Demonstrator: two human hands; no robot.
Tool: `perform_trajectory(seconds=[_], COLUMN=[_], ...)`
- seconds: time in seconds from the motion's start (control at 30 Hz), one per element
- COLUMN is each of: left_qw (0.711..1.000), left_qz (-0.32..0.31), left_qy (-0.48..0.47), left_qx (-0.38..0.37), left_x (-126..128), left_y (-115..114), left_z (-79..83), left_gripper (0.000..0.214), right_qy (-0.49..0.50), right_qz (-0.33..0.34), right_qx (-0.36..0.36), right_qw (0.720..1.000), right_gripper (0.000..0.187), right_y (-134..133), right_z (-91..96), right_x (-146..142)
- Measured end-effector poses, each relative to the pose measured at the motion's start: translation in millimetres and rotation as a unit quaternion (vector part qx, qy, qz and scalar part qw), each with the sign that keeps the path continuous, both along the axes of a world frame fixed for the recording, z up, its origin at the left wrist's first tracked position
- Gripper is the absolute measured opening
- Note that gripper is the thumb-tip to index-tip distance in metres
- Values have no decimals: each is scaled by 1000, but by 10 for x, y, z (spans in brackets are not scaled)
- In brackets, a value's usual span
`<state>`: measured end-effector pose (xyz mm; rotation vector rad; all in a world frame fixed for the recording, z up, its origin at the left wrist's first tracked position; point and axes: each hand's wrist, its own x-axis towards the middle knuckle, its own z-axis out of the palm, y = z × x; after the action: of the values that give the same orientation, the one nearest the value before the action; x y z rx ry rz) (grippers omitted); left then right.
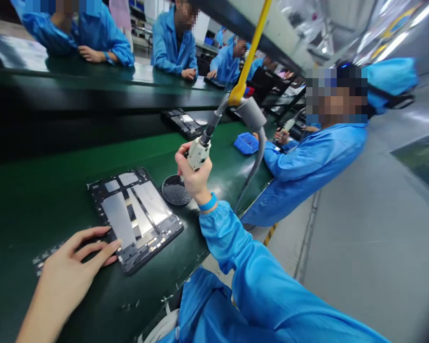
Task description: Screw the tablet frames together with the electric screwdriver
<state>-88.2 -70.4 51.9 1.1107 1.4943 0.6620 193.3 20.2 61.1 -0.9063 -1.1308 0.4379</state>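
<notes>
An opened tablet [143, 214] lies on the green bench, its silver battery panels and black frame facing up. My left hand [75, 262] holds it by the near left edge, with the thumb on the rim and the fingers against the side. My right hand [196, 174] is wrapped round a white electric screwdriver [199, 153], whose cable runs up from its top end. Its lower end is hidden behind my fist. Just beneath and left of this fist stands a round black dish [177, 191] with a dotted surface. A dark strip with small parts [45, 255] lies partly under my left hand.
A yellow hanger [250, 52] and grey cable [259, 157] hang beside my right hand. Another opened device [184, 123] and a blue bin [246, 143] stand farther along the bench [57, 186]. A co-worker [314, 152] works close on the right; several people sit opposite.
</notes>
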Motion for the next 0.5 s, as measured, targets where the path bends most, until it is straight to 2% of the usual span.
perform_trajectory(seconds=[0.13, 0.2, 0.23, 0.33, 0.4, 0.47, 0.5], left_qw=[1000, 1000, 1000, 997, 992, 989, 990], left_qz=[-1, 1, 4, 63, 111, 132, 127], left_qy=[9, 10, 5, -31, -52, -60, -59], left_qx=[17, 22, 20, 22, 29, 27, 29], left_x=[-7, -4, 3, 41, 70, 81, 75], left_y=[-16, -34, -42, -53, -45, -29, -19], left_z=[24, -15, -45, -151, -213, -266, -291], left_gripper=[41, 40, 41, 45, 46, 44, 42], right_qy=[7, 7, 19, 27, 27, 46, 61], right_qz=[38, 87, 133, 249, 301, 334, 327], right_qx=[-11, -17, -28, -55, -71, -95, -108], right_qw=[999, 996, 990, 966, 951, 937, 937], right_gripper=[51, 50, 48, 43, 44, 43, 42], right_y=[-154, -241, -267, -247, -195, -189, -219], right_z=[239, 332, 358, 353, 316, 306, 325], right_x=[-382, -655, -792, -1141, -1287, -1343, -1334])
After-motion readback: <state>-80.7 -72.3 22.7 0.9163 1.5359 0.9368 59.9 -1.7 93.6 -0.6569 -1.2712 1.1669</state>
